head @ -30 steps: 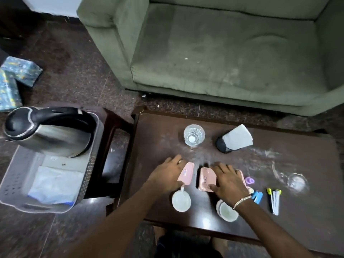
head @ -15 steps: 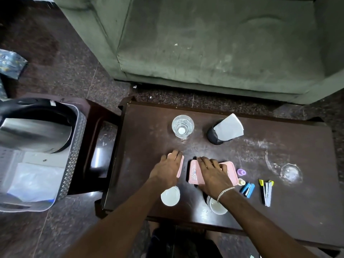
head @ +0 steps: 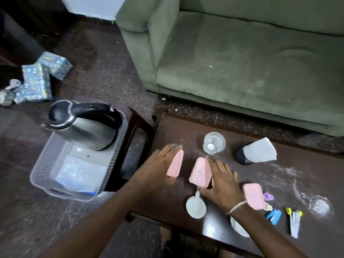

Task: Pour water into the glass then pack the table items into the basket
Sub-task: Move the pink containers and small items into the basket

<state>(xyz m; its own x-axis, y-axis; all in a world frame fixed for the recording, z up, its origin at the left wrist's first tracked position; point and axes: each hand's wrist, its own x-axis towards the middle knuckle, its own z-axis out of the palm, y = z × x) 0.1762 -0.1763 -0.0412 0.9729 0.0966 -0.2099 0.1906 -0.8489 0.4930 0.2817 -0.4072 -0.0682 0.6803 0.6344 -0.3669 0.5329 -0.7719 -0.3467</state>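
Before a green fabric sofa (head: pixel 242 62), our dark, dusty wooden tabletop (head: pixel 307 175) carries a clear glass (head: pixel 214 143) near its far edge. Each hand's grip closes on a smooth pink box: left (head: pixel 158 164) on one (head: pixel 176 165), right (head: pixel 221 185) on another (head: pixel 200 172). The grey plastic basket (head: pixel 42 170), holding a steel kettle (head: pixel 83 125), stands left.

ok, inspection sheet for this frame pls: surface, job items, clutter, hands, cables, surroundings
Surface: dark wooden table, white powdery smears and a ring mark at its right.
Job's things: glass upright, water in it; grey basket on a side stool, holding a steel kettle and a plastic packet; three pink boxes, one flat on the table.
Clutter: blue stapler, sachets, white scoop, tipped dark cup with paper.
Hands: left hand holds one pink box; right hand holds another.
Cables: nothing seen.
Surroundings: green sofa; wrapped parcels on the floor.
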